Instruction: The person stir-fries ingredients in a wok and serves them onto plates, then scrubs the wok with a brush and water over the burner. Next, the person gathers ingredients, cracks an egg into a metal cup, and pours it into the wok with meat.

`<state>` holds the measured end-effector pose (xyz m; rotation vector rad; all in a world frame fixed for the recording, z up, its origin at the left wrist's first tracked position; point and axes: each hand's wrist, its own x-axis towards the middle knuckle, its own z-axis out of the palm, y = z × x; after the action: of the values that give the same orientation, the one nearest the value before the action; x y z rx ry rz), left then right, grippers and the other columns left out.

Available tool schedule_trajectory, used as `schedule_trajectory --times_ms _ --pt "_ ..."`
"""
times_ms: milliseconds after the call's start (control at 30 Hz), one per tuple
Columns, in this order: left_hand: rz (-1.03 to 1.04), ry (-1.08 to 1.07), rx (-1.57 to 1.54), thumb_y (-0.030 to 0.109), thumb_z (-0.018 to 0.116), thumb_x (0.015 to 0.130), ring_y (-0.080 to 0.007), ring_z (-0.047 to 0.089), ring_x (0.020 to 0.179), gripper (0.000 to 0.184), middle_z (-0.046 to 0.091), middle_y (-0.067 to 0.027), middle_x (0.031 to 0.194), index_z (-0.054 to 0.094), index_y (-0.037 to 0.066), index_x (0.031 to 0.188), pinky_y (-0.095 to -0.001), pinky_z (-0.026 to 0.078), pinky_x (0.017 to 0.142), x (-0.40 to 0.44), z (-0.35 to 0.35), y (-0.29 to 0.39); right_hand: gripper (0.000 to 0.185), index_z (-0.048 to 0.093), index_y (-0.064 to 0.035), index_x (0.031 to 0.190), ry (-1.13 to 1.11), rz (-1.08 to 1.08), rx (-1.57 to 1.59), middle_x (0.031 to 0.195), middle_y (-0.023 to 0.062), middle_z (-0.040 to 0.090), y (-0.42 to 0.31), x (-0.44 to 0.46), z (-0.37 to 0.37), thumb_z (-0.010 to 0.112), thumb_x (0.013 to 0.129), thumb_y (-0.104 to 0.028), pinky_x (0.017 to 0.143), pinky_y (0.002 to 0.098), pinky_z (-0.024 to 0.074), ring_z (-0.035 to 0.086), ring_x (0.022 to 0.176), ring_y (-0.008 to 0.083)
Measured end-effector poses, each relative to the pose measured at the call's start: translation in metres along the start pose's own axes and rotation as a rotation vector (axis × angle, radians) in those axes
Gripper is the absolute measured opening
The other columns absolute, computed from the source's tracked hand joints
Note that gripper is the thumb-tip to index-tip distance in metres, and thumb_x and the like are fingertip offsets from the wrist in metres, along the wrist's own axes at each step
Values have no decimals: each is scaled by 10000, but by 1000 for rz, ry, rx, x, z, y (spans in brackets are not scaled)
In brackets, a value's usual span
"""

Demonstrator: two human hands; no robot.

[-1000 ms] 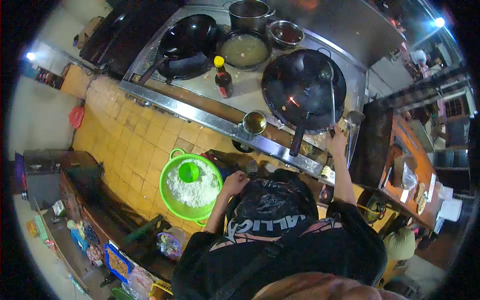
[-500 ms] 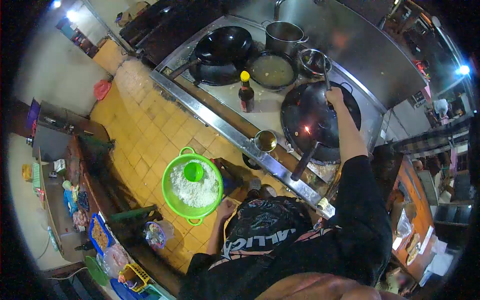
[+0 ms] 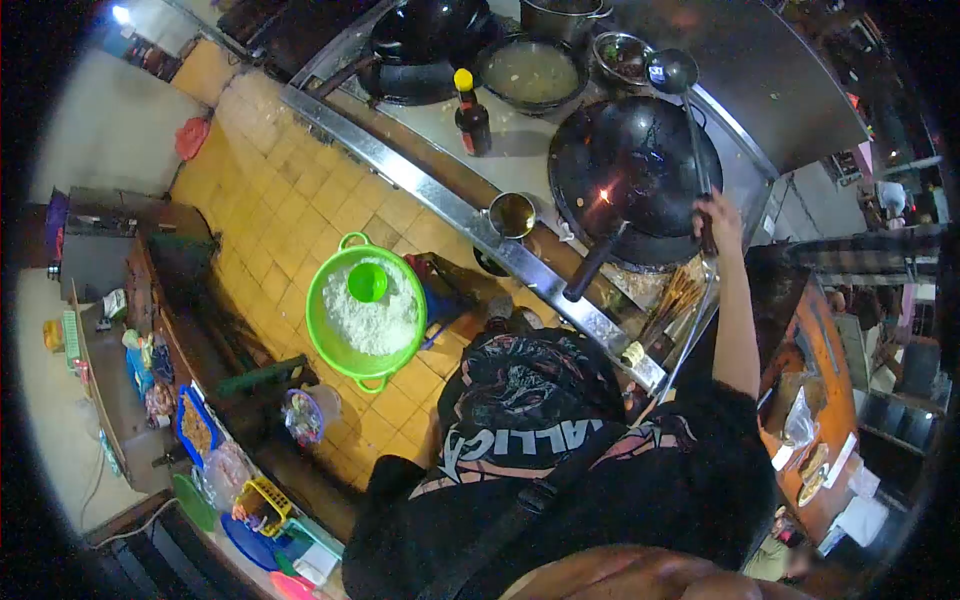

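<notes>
My right hand (image 3: 720, 222) is wrapped round the handle of a long ladle (image 3: 673, 72), whose bowl is raised over the back right edge of a dark wok (image 3: 640, 165). The wok looks bare inside, with a bright orange spot near its handle. A small bowl with dark contents (image 3: 622, 58) is just left of the ladle's bowl. My left hand does not show; the shirt and body hide that side. At the lower left of the stove, a green basin (image 3: 315, 325) holds white rice and a green cup (image 3: 368, 282).
On the stove stand a yellow-capped bottle (image 3: 472, 125), a pan of cloudy liquid (image 3: 530, 75) and another wok (image 3: 425, 35). A metal cup of oil (image 3: 512, 215) sits at the steel front edge (image 3: 400, 185). A wooden table (image 3: 815, 350) is at right.
My right hand has moved back towards the near right side of the wok, and the ladle's bowl now points away over the far edge. My left hand has gone out of view. The camera view has shifted.
</notes>
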<state>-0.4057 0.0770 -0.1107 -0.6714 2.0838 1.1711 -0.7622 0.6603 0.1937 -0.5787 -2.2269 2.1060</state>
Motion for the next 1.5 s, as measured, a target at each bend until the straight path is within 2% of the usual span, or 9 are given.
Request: schedule_trajectory --times_ms 367,500,600,733,833,900,967,1167,1500 --pt "26 139 -483 142 504 870 -150 588 705 171 630 -76 893 573 6 947 -275 475 581 1 -16 166 510 434 -31 1307 89 10 -329 707 40 545 101 -139 8 556 813 -2 397 262 415 504 463 122" --pt "-104 72 -677 169 554 836 -136 571 667 180 629 -67 820 596 15 919 -277 445 542 3 11 76 471 460 -61 1288 324 -681 -1094 653 36 517 140 -164 11 541 827 -18 398 263 413 482 444 114" --pt "-200 136 -398 184 578 823 -131 552 578 179 620 -60 747 611 23 894 -276 423 489 -31 22 46 475 452 47 1242 12 136 -285 546 58 502 89 -179 30 558 801 -94 379 294 405 485 396 141" --pt "-232 114 -198 183 573 838 -137 530 503 174 614 -63 710 616 20 878 -280 412 455 -60 44 -18 472 458 29 1231 -27 122 -429 644 126 563 101 -127 6 572 803 -133 466 362 457 563 500 230" --pt "-244 105 -441 181 551 859 -156 549 526 178 615 -72 733 610 16 891 -297 439 461 -76 42 -46 501 440 -2 1268 264 -490 -1263 832 213 600 125 -126 11 572 810 -156 613 426 481 604 697 332" --pt "-330 139 -703 174 539 866 -175 569 566 165 614 -83 762 595 24 906 -312 460 470 -83 40 -53 548 435 -26 1284 255 -188 -1125 978 247 603 112 -144 23 599 776 -151 910 453 405 536 1010 442" --pt "-434 213 -899 184 533 874 -179 579 596 134 602 -78 757 551 53 894 -309 473 486 -93 41 -52 470 465 2 1239 328 -400 -1202 980 209 602 127 -155 20 581 801 -125 742 428 492 609 882 347" --pt "-376 269 -978 163 512 868 -124 528 520 95 550 -25 666 527 89 811 -282 449 448 -103 37 -76 133 529 -27 970 -63 407 685 728 91 525 82 -172 31 532 871 -115 368 197 380 429 448 89" --pt "-206 379 -523 180 594 821 -116 541 546 131 569 -35 618 580 54 789 -275 416 444 -77 76 -88 566 380 -73 1340 -46 97 316 790 71 590 -20 -26 53 566 805 -59 410 222 391 487 535 100"
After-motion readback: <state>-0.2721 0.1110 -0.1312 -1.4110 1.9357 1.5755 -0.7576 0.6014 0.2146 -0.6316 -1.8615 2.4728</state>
